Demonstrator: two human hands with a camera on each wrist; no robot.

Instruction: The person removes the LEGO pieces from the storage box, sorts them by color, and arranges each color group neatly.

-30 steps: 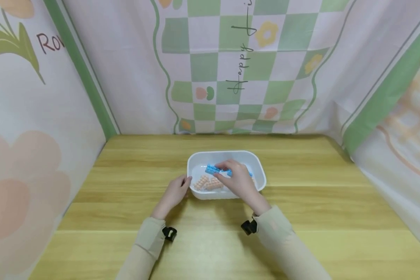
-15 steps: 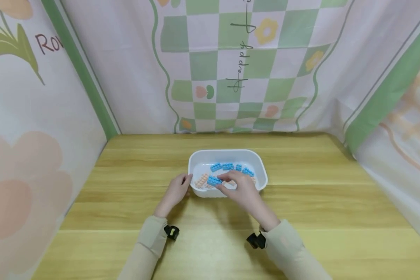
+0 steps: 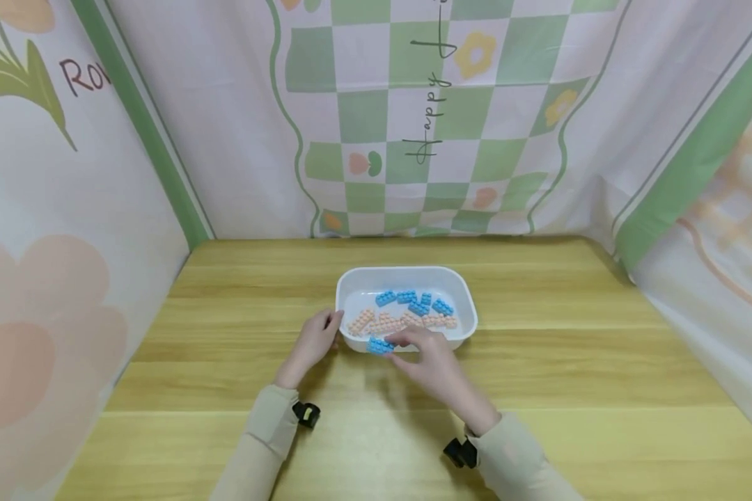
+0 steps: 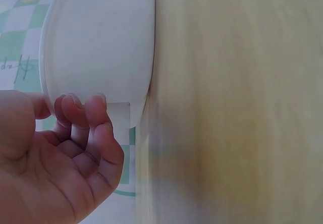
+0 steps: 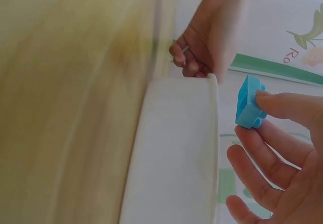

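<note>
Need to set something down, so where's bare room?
Yellow wood-grain table is bare right of the white rectangular plastic tray, left of the left hand, and between tray and green checked curtain. Crowded: inside the tray, with studded blue plastic bricks and peach bricks.

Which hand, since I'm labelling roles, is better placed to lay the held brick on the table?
Probably the right hand: it pinches the brick, held clear of the tray, while the left hand grips the tray.

Green-checked curtain (image 3: 363,115) behind a wooden table (image 3: 589,369)
</note>
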